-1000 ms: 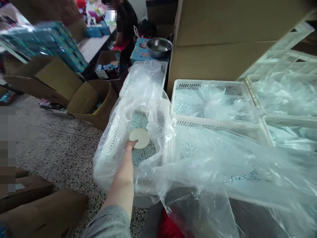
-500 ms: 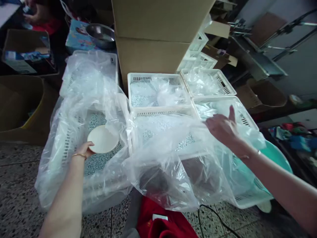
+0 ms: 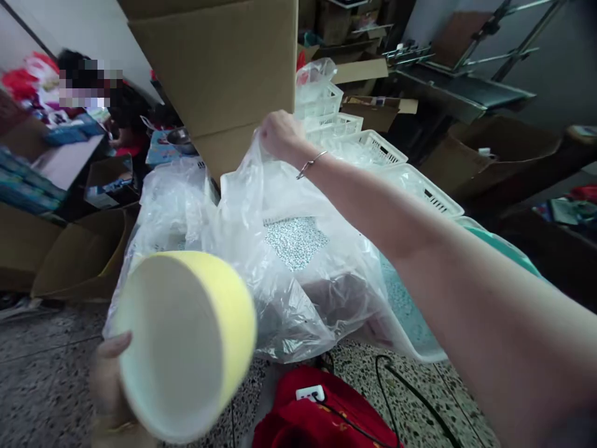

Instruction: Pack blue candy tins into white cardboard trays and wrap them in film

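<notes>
A yellow bowl (image 3: 233,323) with a pale inside is tilted toward me at the lower left. My left hand (image 3: 109,379), blurred, grips its rim with the thumb; the other fingers are hidden. Farther off, my right hand (image 3: 282,134) is closed on the gathered edge of a clear plastic bag (image 3: 247,218) and holds it up. Through the bag's opening small pale-blue pellets (image 3: 298,241) show in the middle crate. More clear plastic (image 3: 168,193) covers the crate on the left.
A large cardboard box (image 3: 224,74) stands behind the crates. White crates (image 3: 433,193) and a teal tub (image 3: 504,249) are at the right. A person (image 3: 124,118) sits at the far left. A black cable (image 3: 420,392) lies on the speckled floor.
My left hand has lifted the bowl out of the left crate, bringing it close to me. My right hand has moved left and raised the plastic edge. The view has shifted.
</notes>
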Action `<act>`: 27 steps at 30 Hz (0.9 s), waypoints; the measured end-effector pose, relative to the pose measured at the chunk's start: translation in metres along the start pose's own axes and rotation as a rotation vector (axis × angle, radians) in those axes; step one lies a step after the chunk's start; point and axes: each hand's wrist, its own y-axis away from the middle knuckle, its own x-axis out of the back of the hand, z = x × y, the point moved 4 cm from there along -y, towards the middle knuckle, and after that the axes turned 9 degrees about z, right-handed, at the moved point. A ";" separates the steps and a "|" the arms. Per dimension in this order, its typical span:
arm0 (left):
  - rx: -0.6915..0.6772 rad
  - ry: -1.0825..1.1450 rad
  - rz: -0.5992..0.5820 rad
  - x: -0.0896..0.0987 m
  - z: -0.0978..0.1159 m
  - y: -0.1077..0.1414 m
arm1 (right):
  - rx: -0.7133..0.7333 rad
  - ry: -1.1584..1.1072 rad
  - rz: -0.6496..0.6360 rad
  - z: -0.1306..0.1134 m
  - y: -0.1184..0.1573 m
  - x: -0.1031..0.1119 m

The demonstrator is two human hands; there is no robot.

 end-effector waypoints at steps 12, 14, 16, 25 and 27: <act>-0.334 -0.457 0.204 -0.257 -0.070 -0.115 | -0.298 -0.013 0.068 0.131 0.205 0.030; -0.522 -0.585 0.207 -0.269 -0.059 -0.137 | -0.432 -0.067 -0.119 0.157 0.240 0.000; -0.741 -0.813 0.181 -0.281 -0.053 -0.150 | -0.500 -0.122 -0.276 0.170 0.249 -0.024; -1.140 -1.851 0.035 -0.301 -0.082 -0.223 | -0.332 -0.188 -0.044 0.182 0.082 0.008; -1.115 -1.830 0.127 -0.303 -0.089 -0.235 | -0.273 -0.215 -0.006 0.179 0.055 0.013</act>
